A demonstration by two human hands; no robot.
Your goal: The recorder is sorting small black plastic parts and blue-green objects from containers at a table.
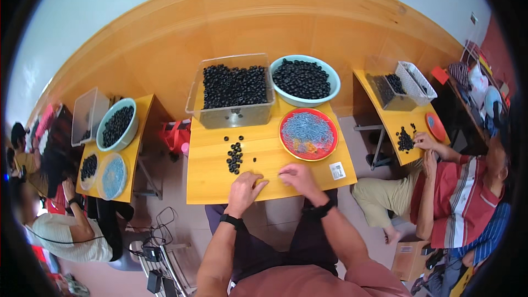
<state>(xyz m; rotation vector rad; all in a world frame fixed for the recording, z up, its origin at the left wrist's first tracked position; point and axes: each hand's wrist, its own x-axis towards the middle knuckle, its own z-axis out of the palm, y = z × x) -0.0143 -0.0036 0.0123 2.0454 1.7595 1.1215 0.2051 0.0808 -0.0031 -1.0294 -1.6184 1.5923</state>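
Small black plastic-looking rings (235, 158) lie just beyond my left hand (245, 188), the nearer; whether it or my right hand (301, 180) grips anything, I cannot tell.

On the middle surface (206, 159), a bin (212, 120) of rings (236, 88) stood at the back left, with a basin (305, 102) of rings just beside it on the right. Before the basin sat a plate (282, 144) of small pieces (308, 129); a label (337, 171) lay at its front right. Loose rings (235, 154) lay before the bin. The left hand (245, 191) was just before these, the right hand (298, 177) before the plate. Other surfaces (144, 110) stood apart, left and right.
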